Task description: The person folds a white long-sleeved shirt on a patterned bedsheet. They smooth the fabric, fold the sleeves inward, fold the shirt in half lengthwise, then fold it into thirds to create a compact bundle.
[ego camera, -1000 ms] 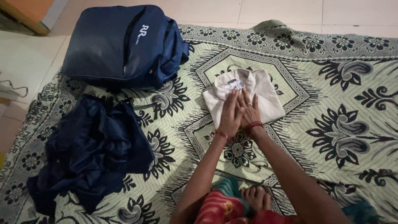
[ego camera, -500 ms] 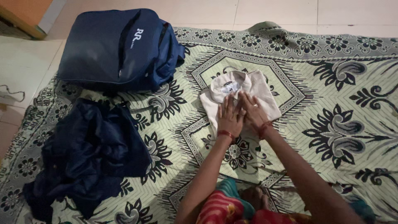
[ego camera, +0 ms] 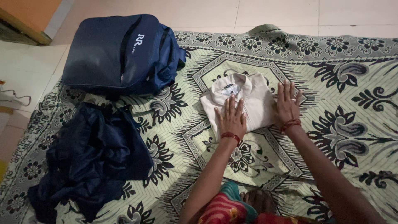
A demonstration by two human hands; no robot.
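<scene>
So the right hand (ego camera: 287,103) has slid off the middle of the shirt (ego camera: 244,99) and now sits at its right edge, half on the cloth, half on the sheet (ego camera: 331,83). The left hand (ego camera: 231,117) has barely moved and stays flat on the lower left part. Both palms are spread open and pressing down, gripping nothing.

The shirt is folded into a neat cream rectangle, collar up top, lying in the centre panel of the sheet. To smooth it well I'd keep the left palm as the anchor and sweep the right outward with flat fingers, so the fold doesn't skew or the collar bunch.

The sheet is a pale green floral print spread on a tiled floor (ego camera: 199,10). A navy bag (ego camera: 116,52) sits at the upper left, with a heap of dark blue clothes (ego camera: 91,157) below it. Pretty dim light overall.
</scene>
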